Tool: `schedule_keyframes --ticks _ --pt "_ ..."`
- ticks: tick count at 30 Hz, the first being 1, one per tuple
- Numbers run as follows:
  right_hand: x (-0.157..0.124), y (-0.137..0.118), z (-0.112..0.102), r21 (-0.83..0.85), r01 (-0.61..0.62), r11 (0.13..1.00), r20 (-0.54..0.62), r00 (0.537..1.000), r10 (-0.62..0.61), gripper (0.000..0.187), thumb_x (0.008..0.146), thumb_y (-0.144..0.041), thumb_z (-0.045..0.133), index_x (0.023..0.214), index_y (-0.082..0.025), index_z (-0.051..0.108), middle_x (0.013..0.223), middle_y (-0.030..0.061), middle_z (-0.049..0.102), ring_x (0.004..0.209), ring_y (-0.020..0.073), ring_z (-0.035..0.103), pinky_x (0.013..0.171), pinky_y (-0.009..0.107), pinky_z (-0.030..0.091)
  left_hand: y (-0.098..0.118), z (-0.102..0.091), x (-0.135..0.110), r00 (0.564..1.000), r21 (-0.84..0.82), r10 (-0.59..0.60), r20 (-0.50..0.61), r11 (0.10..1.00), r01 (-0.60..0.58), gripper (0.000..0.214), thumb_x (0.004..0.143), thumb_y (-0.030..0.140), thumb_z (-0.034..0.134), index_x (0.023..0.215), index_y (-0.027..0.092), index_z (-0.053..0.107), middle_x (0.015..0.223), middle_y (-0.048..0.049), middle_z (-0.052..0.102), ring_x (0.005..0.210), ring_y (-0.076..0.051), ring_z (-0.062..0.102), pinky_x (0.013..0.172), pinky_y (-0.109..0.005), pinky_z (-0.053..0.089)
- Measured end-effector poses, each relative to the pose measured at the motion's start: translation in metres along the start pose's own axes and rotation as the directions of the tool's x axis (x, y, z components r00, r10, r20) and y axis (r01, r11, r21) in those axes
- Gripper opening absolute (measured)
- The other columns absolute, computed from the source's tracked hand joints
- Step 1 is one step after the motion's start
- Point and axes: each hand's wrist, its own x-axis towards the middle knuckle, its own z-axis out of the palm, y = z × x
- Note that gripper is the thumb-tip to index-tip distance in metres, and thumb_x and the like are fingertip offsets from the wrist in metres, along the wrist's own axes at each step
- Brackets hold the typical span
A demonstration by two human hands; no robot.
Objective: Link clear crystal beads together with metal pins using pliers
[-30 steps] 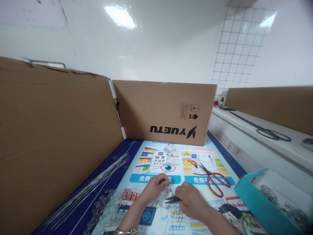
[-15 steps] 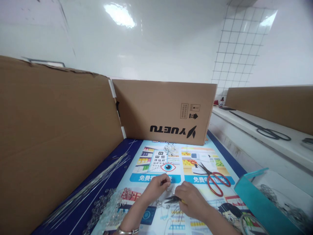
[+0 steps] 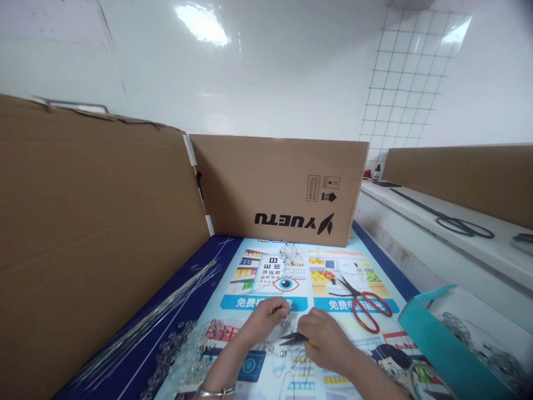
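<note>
My left hand (image 3: 263,319) is closed, pinching a small cluster of clear beads on thin wire (image 3: 285,321) just above the printed mat (image 3: 266,280). My right hand (image 3: 327,339) is closed around small black snips (image 3: 293,338), whose tips point left toward the beads. The two hands almost touch. A metal bracelet (image 3: 210,392) circles my left wrist. Loose clear beads (image 3: 185,353) lie in a heap left of my left forearm.
A bundle of thin wires (image 3: 166,311) lies along the left cardboard wall (image 3: 91,233). A YUETU cardboard panel (image 3: 278,189) stands at the back. Red-handled scissors (image 3: 366,308) lie right of my hands. A teal box (image 3: 449,350) holds beaded pieces. Another beaded piece (image 3: 289,254) sits further back.
My hands have barely shifted; the left fingers moved slightly on the beads. The teal box edge appears a little further left with a small head motion.
</note>
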Motion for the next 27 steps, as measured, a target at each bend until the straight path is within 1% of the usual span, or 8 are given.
schedule_keyframes --ticks 10,15,27 --pt "0.0006 0.0055 0.0068 -0.005 0.009 1.0 -0.025 1.0 -0.01 0.011 0.071 -0.017 0.048 0.082 -0.02 0.052 0.087 0.002 0.055 0.085 0.0186 0.042 0.074 0.03 0.031 -0.0026 -0.0019 0.0008 0.999 -0.012 -0.013 -0.033 1.0 0.012 0.015 0.08 0.023 0.043 0.07 0.016 0.052 0.066 0.0025 0.048 0.063 -0.011 0.042 0.06 -0.02 0.034" --pt "0.0002 0.0046 0.0051 -0.02 0.013 1.0 -0.014 1.0 -0.013 0.008 0.073 -0.017 0.048 0.08 -0.019 0.052 0.084 0.0017 0.055 0.083 0.0181 0.042 0.074 0.031 0.031 -0.0034 -0.0007 0.0002 1.0 0.012 -0.001 -0.031 1.0 0.002 0.013 0.078 0.02 0.045 0.072 0.016 0.055 0.067 0.0025 0.051 0.064 -0.011 0.045 0.061 -0.02 0.035" --pt "-0.0003 -0.002 0.0062 -0.014 0.02 1.0 -0.014 1.0 -0.02 0.014 0.075 -0.018 0.048 0.087 -0.02 0.054 0.089 0.0027 0.055 0.087 0.0188 0.042 0.079 0.031 0.031 -0.0018 -0.0002 0.0006 0.999 0.062 0.033 0.005 0.998 -0.033 0.015 0.075 0.014 0.046 0.071 0.016 0.06 0.068 0.0017 0.058 0.067 -0.012 0.05 0.063 -0.02 0.036"
